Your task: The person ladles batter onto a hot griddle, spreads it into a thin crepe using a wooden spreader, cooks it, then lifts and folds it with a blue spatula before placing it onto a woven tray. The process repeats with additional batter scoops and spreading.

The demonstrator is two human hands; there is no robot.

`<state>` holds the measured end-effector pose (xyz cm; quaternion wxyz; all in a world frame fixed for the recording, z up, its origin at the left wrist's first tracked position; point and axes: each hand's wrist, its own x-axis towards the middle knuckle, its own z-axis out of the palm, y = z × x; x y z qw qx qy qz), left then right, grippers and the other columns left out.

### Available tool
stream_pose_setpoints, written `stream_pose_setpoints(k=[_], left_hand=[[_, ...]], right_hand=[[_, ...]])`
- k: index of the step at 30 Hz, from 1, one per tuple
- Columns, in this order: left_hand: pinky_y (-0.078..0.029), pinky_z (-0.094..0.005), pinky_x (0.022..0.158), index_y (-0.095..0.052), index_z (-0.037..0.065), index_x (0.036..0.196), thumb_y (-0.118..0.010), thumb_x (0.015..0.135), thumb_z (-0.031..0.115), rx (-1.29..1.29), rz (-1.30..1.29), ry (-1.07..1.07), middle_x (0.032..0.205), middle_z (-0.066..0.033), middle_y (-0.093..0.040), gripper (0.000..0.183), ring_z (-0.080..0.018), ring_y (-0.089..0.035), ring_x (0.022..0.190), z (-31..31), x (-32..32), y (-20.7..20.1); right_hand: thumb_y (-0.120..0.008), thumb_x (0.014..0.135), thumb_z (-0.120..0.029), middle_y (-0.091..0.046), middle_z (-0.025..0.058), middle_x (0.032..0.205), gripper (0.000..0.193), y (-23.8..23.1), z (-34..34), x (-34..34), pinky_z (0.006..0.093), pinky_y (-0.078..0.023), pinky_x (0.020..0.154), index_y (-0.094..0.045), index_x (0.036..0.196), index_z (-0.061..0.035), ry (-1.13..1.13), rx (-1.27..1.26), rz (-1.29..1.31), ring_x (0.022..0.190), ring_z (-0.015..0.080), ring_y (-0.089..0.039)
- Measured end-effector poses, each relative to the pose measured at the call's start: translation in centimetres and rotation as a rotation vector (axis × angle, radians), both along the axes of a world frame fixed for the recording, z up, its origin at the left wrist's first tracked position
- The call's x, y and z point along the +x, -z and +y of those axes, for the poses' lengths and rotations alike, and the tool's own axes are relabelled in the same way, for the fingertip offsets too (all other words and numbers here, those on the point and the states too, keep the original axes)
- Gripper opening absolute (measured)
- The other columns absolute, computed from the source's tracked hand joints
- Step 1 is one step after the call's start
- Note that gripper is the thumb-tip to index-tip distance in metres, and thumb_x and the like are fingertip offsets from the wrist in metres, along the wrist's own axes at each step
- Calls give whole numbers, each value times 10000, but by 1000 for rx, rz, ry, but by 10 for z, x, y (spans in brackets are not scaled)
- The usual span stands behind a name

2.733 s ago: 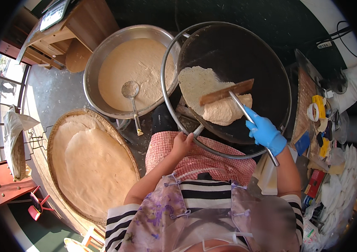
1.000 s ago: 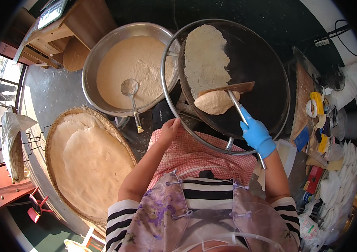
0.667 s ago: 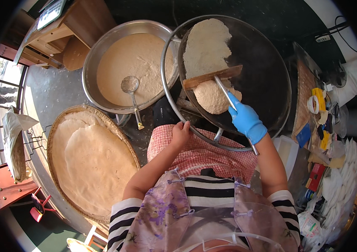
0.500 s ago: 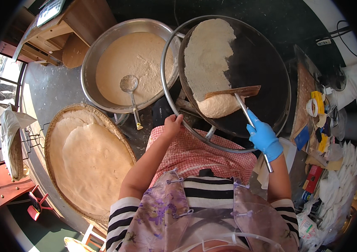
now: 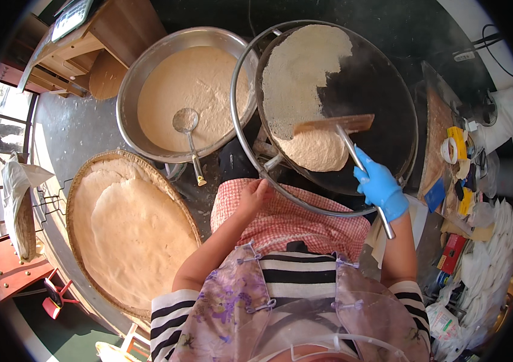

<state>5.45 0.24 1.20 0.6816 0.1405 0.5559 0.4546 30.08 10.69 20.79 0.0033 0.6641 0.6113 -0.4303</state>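
Right hand (image 5: 379,187), blue-gloved, closed around the metal handle of the spreader (image 5: 335,125); handle end projecting below the hand toward the body. Wooden blade of the spreader lying flat on the griddle (image 5: 377,84), up and left of the hand, along the boundary between two areas of batter (image 5: 302,78). Batter covering the left part of the griddle: thin, pale, grainy sheet above the blade, reaching the far rim; thicker, smoother, wet mound directly below the blade, near the front rim. Right part of the griddle bare, dark. Metal ring (image 5: 235,130) encircling the griddle.

Left hand (image 5: 254,194), bare, fingers curled, resting at the front-left rim on the ring and on a red checked cloth (image 5: 286,220); grip on either cannot be confirmed.

Left of griddle: metal bowl (image 5: 130,90) of batter with ladle (image 5: 188,136) lying in it, handle over the front rim. Front-left: round woven tray (image 5: 81,181) carrying a stack of finished pancakes (image 5: 136,235), pale and dry.
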Motion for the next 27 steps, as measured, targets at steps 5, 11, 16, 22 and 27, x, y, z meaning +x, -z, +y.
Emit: stream_pose_setpoints(k=[5, 11, 16, 22, 27], left_hand=[[-460, -248, 522, -540, -3, 856, -491, 912, 215, 84, 159, -31, 717, -50, -588, 230, -118, -550, 585, 13, 19, 14], [-509, -269, 554, -563, 21, 854, -500, 905, 234, -15, 194, 80, 756, -52, -615, 228, -146, -602, 617, 46, -27, 19], [-501, -257, 576, -583, 47, 882, -515, 893, 302, -29, 184, 126, 774, -46, -634, 265, -126, -608, 626, 75, -62, 9], [-487, -255, 624, -573, 17, 984, -517, 894, 319, 28, 224, 30, 817, -63, -614, 320, -143, -609, 696, 48, -64, 2], [-505, -278, 629, -528, -29, 1062, -496, 910, 282, 3, -13, 69, 876, -94, -600, 348, -172, -605, 742, 2, -5, 5]], right_hand=[[-473, 862, -167, -547, 225, 641, 484, 32, 28, -55, 424, -459, 526, -355, 1331, -187, -416, 513, -166, 543, 345, -549], [-499, 843, -135, -573, 244, 715, 586, 2, -5, 0, 448, -462, 587, -272, 1373, -244, -220, 102, -271, 635, 381, -576], [-463, 861, -115, -499, 99, 589, 539, 27, 30, -32, 325, -448, 472, -305, 1367, -212, -174, 226, -67, 488, 173, -505], [-484, 853, -137, -570, 214, 698, 568, 21, 0, -12, 426, -466, 540, -273, 1372, -224, -380, 305, -301, 561, 335, -567], [-475, 871, -154, -568, 196, 688, 508, 3, 13, -13, 370, -465, 481, -323, 1355, -191, -18, 74, -32, 496, 257, -558]])
